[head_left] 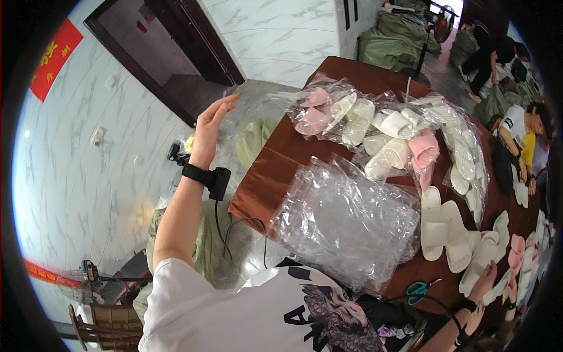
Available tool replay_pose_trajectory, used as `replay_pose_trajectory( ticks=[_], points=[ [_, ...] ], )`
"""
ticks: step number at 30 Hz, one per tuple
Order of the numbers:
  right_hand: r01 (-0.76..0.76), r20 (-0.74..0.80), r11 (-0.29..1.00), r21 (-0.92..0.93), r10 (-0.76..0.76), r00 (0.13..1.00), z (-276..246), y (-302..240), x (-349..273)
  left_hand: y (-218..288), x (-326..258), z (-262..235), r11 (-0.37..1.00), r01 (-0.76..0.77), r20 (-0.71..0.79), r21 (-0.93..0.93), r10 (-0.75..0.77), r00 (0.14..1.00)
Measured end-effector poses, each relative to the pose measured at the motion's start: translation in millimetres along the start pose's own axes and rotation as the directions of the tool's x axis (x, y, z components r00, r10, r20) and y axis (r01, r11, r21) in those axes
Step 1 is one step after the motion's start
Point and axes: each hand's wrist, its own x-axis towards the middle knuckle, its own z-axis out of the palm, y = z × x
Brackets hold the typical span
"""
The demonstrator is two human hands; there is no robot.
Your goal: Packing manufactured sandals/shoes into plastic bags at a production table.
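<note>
My left hand (212, 126) is raised at the left, past the brown-covered table's edge. Its fingers are stretched out with nothing visible in them, and thin clear film shows just beyond the fingertips. My right hand (482, 283) is at the lower right, its fingers against a white slipper (480, 261) that they seem to grip; the far fingers are partly hidden. A stack of clear plastic bags (346, 220) lies on the table in front of me. Just right of it are more loose white slippers (433, 226). Pink slippers (314, 111) and white slippers (358, 120) lie bagged farther back.
Teal-handled scissors (417, 290) lie near the front edge. Another person's hand (511, 288) works close by on the right, beside a pink slipper (516, 252). A black cable (218, 223) hangs from my left wrist. Green sacks (387, 44) are piled beyond the table.
</note>
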Motion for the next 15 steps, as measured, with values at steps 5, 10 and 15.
replay_pose_trajectory(
  ticks=[5, 10, 15],
  points=[
    [0.234, 0.212, 0.972, 0.023, -0.234, 0.949, 50.0, -132.7, -60.2, -132.0, -16.5, -47.6, 0.977, 0.195, -0.106, -0.085, -0.203, 0.973],
    [0.157, 0.383, 0.986, 0.053, -0.165, 0.909, 70.2, -179.3, -114.6, -290.9, -14.6, -60.4, 0.788, 0.310, -0.101, 0.531, -0.304, 0.947],
    [0.096, 0.401, 0.992, -0.076, -0.058, 0.914, 46.8, -208.9, -155.3, -303.5, 46.8, 55.4, 0.805, 0.063, -0.040, 0.589, -0.049, 0.998]
  ],
)
